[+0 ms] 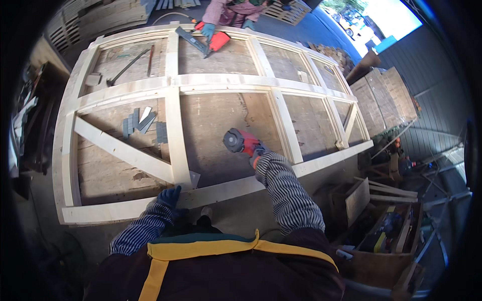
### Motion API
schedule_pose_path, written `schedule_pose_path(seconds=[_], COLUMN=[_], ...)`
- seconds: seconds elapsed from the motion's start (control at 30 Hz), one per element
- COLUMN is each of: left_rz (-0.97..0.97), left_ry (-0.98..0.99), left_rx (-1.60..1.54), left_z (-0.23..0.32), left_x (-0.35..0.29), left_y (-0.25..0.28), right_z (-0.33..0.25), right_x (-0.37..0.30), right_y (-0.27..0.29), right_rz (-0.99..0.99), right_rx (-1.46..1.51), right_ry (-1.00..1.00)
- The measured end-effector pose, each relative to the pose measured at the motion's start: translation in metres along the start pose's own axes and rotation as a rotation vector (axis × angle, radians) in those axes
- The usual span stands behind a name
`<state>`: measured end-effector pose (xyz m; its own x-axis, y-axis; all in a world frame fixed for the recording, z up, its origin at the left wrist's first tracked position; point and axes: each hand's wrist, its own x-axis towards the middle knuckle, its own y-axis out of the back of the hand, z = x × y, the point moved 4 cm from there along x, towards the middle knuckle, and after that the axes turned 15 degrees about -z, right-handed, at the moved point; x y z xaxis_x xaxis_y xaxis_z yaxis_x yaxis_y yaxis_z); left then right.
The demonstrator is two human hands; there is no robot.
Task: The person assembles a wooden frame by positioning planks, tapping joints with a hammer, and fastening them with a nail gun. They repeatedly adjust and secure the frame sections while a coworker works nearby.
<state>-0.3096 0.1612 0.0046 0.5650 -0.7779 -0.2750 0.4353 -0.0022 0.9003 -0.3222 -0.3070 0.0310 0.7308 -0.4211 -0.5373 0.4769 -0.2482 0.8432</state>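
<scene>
A large pale timber frame (173, 125), made of crossing boards with several openings, lies at waist height in front of me. My right hand (258, 150), in a dark blue glove, is closed around the handle of a red nail gun (244, 142). The tool's round dark end hangs over the large middle opening, apart from the boards. My left hand (169, 196), gloved in blue, grips the near board beside the foot of a cross board. A diagonal brace (123, 148) spans the near left opening. Strips of grey nails (134, 122) lie beyond it.
Across the frame, a person's gloved hand (208, 31) holds another red nail gun (218, 41). A hammer (125, 68) lies in the far left opening. Stacked boards (386, 98) stand at the right. A wooden box (381, 258) of tools sits near right.
</scene>
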Motion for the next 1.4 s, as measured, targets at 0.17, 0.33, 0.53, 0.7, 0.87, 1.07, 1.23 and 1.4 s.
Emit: schedule_pose_path(seconds=[0.17, 0.33, 0.53, 0.7, 0.87, 1.07, 1.23, 1.4], left_rz=[-0.303, 0.222, 0.506, 0.465, 0.367, 0.082, -0.026, -0.024], left_ry=[0.059, -0.135, 0.027, 0.474, 0.635, 0.808, 0.866, 0.856], left_rx=[-0.159, -0.200, -0.078, -0.017, 0.087, -0.015, -0.050, -0.067], left_z=[0.019, -0.074, -0.224, -0.386, -0.479, -0.545, -0.575, -0.581], left_x=[-0.002, 0.000, 0.114, 0.221, 0.319, 0.407, 0.425, 0.418], left_y=[0.063, 0.065, 0.205, 0.295, 0.322, 0.297, 0.291, 0.307], right_z=[-0.033, -0.064, -0.215, -0.356, -0.371, -0.366, -0.367, -0.370], right_x=[0.013, -0.001, -0.003, 0.059, 0.064, 0.064, 0.066, 0.063], right_y=[0.005, 0.002, 0.000, 0.021, 0.025, 0.026, 0.023, 0.027], right_rz=[-0.129, -0.190, 0.074, 0.247, 0.192, 0.162, 0.119, 0.134], right_rx=[0.214, 0.098, 0.278, 0.177, 0.048, 0.065, 0.070, 0.094], right_ry=[-0.253, -0.268, 0.285, 0.365, 0.377, 0.324, 0.324, 0.352])
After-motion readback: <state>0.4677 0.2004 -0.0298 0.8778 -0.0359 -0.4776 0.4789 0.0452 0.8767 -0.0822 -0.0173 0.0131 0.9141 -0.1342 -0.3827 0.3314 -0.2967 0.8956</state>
